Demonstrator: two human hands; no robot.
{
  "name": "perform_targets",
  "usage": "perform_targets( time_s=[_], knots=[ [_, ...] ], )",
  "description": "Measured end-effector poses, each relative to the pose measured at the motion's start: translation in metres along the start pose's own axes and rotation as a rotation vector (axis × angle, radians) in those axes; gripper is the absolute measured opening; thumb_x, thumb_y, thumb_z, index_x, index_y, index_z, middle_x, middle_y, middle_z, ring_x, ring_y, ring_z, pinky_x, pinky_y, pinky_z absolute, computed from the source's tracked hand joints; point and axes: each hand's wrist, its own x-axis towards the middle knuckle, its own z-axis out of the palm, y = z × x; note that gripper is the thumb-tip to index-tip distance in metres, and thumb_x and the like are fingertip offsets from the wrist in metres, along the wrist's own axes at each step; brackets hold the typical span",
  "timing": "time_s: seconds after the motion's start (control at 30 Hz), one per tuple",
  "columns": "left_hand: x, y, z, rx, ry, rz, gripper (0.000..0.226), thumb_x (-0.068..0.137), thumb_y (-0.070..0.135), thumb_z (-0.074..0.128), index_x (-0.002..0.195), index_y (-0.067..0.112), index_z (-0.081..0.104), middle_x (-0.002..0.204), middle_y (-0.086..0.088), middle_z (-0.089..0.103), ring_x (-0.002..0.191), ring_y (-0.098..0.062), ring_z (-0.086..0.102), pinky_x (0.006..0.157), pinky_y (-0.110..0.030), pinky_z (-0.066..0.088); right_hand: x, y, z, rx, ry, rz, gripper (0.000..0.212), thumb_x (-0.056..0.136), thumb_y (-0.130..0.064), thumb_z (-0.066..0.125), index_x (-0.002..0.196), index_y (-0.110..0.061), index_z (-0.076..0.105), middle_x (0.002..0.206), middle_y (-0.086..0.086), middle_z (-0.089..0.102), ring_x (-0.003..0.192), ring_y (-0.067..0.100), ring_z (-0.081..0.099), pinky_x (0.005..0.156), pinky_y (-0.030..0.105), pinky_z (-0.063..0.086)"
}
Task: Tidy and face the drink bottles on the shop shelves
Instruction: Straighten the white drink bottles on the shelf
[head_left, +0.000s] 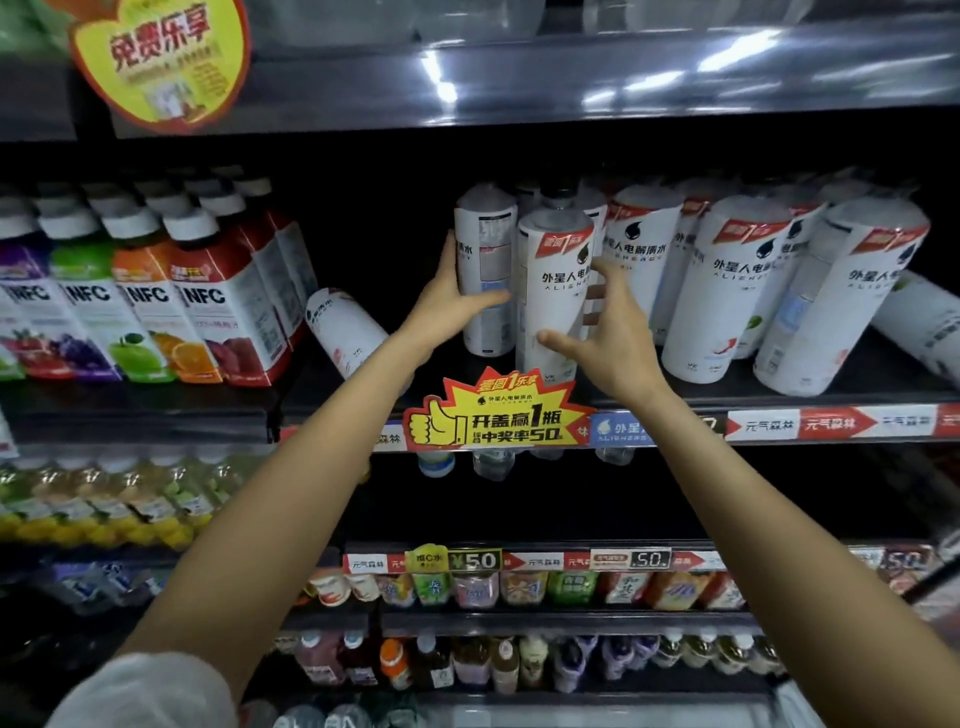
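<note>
Head view looks up along two bare forearms at dark shop shelving. Nearest, low in the frame, lower shelves (519, 621) carry small coloured drink bottles behind a price strip (524, 561) reading "50" in two places. Above it, a red and yellow starburst tag (493, 418) with a thumbs-up and large Chinese characters is clipped to the edge of the middle shelf (779, 397).

On that shelf the left hand (457, 299) grips a white bottle (485, 260) turned with its printed back panel forward, thumb on the left side, fingers curled round the front. The right hand (605, 332) is spread wide round the neighbouring front bottle (553, 291), thumb touching its lower front, fingers at its right side; its label shows "ALIEN". More white Alienergy bottles (727, 291) stand to the right, several tilted, and one fallen bottle (345, 330) lies on the left.

Further left stand square juice bottles (156, 301) marked "NFC", with fruit pictures. Overhead, a round yellow sign (161, 57) hangs from the glossy top shelf (571, 78).
</note>
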Motion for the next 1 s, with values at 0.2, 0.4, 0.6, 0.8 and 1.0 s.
perform_targets(
  time_s=[0.2,0.4,0.6,0.8,1.0],
  knots=[
    [-0.015,0.005,0.012,-0.126,-0.069,-0.059,0.139,0.058,0.051,0.086,0.151,0.026,-0.015,0.156,0.001,0.029,0.139,-0.015,0.034,0.112,-0.05,0.033,-0.005,-0.001,0.008,0.052,0.061,-0.025,0.086,0.069,-0.028,0.085,0.136,-0.016,0.033,0.122,0.008,0.058,0.101,0.022,0.06,0.085,0.043,0.053],
    [-0.002,0.012,0.015,-0.245,0.012,-0.081,0.093,0.08,0.023,0.076,0.15,0.024,0.016,0.141,0.002,0.046,0.122,-0.013,0.048,0.106,-0.047,0.043,0.01,-0.005,0.027,0.006,0.047,-0.034,0.078,0.067,-0.033,0.085,0.125,-0.011,0.037,0.116,0.012,0.057,0.097,0.025,0.058,0.082,0.041,0.051],
    [0.004,0.01,0.008,-0.188,-0.056,-0.119,0.102,0.079,0.034,0.074,0.154,0.026,0.004,0.152,-0.003,0.036,0.135,-0.021,0.04,0.109,-0.048,0.039,0.018,-0.005,0.028,0.014,0.038,-0.022,0.07,0.069,-0.026,0.084,0.126,-0.014,0.045,0.113,0.009,0.064,0.098,0.024,0.061,0.084,0.043,0.052],
    [-0.024,0.03,0.017,0.082,0.134,-0.065,0.065,0.088,0.032,0.068,0.144,0.015,0.04,0.143,-0.004,0.049,0.128,-0.014,0.047,0.103,-0.026,0.039,-0.013,0.006,0.002,-0.096,0.06,-0.16,0.033,0.089,-0.021,0.065,0.12,-0.014,0.059,0.117,0.003,0.065,0.104,0.02,0.059,0.084,0.03,0.047],
    [-0.11,0.036,0.051,0.17,0.56,0.16,0.028,0.088,0.034,0.061,0.113,0.022,0.064,0.096,0.015,0.067,0.092,0.002,0.063,0.081,-0.029,0.054,-0.08,0.031,-0.029,-0.191,0.073,-0.506,0.018,0.09,-0.02,0.057,0.103,-0.011,0.066,0.092,0.003,0.066,0.087,0.022,0.056,0.073,0.031,0.043]
  ],
)
